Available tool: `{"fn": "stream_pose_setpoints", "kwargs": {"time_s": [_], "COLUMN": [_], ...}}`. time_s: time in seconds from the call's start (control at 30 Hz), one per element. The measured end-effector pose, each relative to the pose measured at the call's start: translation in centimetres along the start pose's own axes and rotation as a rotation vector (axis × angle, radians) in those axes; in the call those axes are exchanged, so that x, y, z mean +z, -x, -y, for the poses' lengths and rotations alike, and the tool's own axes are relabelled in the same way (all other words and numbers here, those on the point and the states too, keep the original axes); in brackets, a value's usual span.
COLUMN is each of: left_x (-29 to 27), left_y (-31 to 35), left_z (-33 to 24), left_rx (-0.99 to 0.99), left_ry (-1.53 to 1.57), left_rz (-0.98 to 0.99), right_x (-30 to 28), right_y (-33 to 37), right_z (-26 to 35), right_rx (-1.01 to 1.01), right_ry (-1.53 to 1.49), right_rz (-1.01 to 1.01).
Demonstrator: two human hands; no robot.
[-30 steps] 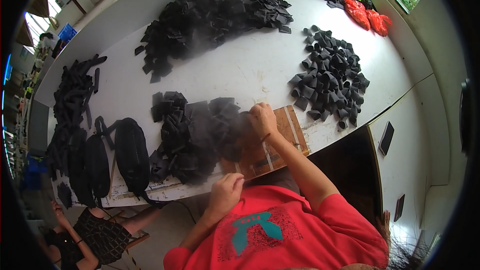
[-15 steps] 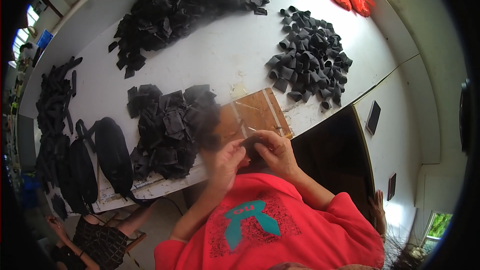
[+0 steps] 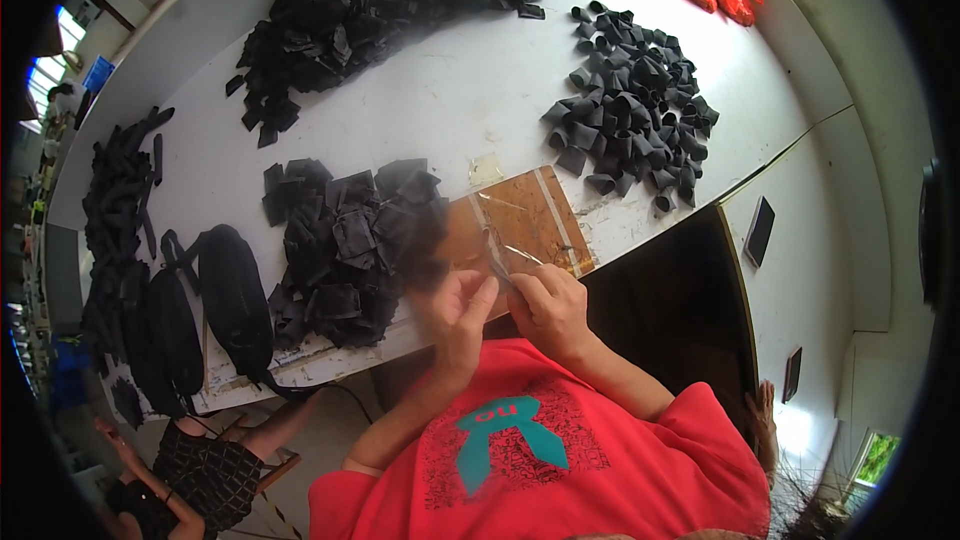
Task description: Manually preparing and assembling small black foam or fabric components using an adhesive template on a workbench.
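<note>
Both my hands meet over the near edge of a brown wooden board (image 3: 530,202) with pale strips across it. My left hand (image 3: 466,318) has its thumb and fingers closed at a small black fabric piece (image 3: 501,272), seen nearly edge-on and mostly hidden by the fingers. Curled tightly against the same piece is my right hand (image 3: 553,306). A thin shiny strip or tool (image 3: 522,254) shows just beyond the right fingers; its kind is unclear. Left of the board lies a heap of flat black fabric pieces (image 3: 350,240), its right side blurred.
Folded black loops (image 3: 640,90) are piled at the right, and a larger black heap (image 3: 370,15) lies at the back. Black pouches (image 3: 235,290) rest at the left. A phone (image 3: 760,232) lies beyond the dark gap (image 3: 670,310). Another person's hand (image 3: 765,420) shows at right.
The black fabric piece showed its flat face between my fingers and is now nearly edge-on. My right fingers have curled in; more of the shiny strip shows. The view has shifted slightly.
</note>
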State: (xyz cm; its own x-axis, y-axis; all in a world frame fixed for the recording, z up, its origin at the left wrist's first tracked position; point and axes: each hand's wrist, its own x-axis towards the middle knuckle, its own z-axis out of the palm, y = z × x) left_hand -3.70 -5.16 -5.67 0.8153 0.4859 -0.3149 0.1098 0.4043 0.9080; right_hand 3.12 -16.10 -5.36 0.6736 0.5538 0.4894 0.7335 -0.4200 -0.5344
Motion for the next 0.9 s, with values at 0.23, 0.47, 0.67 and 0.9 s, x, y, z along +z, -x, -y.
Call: {"fn": "stream_pose_setpoints", "kwargs": {"time_s": [0.23,0.47,0.67,0.9], "left_x": [-1.1,-1.9,-2.5,-1.8], "left_y": [-1.2,-0.8,-1.0,-0.6], "left_z": [1.2,-0.2,-0.7,-1.0], "left_rx": [-0.201,-0.211,-0.015,0.102], "left_ry": [0.209,0.205,0.028,-0.162], "left_rz": [0.042,0.065,0.188,0.194], "right_x": [0.5,-0.7,-0.9,-0.7], "right_y": [0.7,-0.6,-1.0,-1.0], "right_z": [-0.1,1.0,1.2,1.3], "right_rx": [-0.096,0.151,0.234,0.216], "right_ry": [0.113,-0.158,-0.396,-0.410], "right_rz": [0.088,0.084,0.171,0.137]}}
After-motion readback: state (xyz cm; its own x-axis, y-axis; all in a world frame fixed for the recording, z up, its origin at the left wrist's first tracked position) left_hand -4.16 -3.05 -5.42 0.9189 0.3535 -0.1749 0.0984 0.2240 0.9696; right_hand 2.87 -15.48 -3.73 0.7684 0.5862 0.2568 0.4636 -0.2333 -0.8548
